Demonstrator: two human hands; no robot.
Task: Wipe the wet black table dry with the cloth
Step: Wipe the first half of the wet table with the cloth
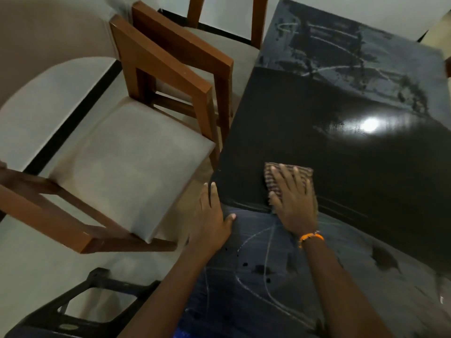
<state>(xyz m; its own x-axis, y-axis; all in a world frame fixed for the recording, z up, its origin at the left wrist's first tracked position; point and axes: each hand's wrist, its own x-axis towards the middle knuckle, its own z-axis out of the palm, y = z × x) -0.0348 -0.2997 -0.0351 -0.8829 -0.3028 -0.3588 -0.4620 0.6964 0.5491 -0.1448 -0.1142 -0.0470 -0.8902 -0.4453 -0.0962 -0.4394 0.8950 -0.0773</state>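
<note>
1. Cloth [288, 178] is the thing to mind first: it is folded, striped, and lies flat on the black table [341, 152] near the left edge, under the right hand [294, 198].
2. The right hand presses it with straight, spread fingers; it does not clamp or pinch the cloth, the palm only pushes it down.
3. The left hand [211, 213] is open too. It rests on the table's left edge, fingers straight along the side and thumb on the top, and holds nothing.
4. To do this stroke well, I think the whole palm should stay flat, so that all the cloth touches the surface and not only its front part.
5. Around the cloth the table looks dark and clean, probably dry. Near the person there are pale streaks and small drops, and at the far end there is a wide grey wet patch.
6. So the strokes should overlap and go from the dark band toward these wet parts; much of the table seems not yet dried.
7. A wooden chair [136, 147] stands just beside the left edge, so the elbow has little room on that side.
</note>
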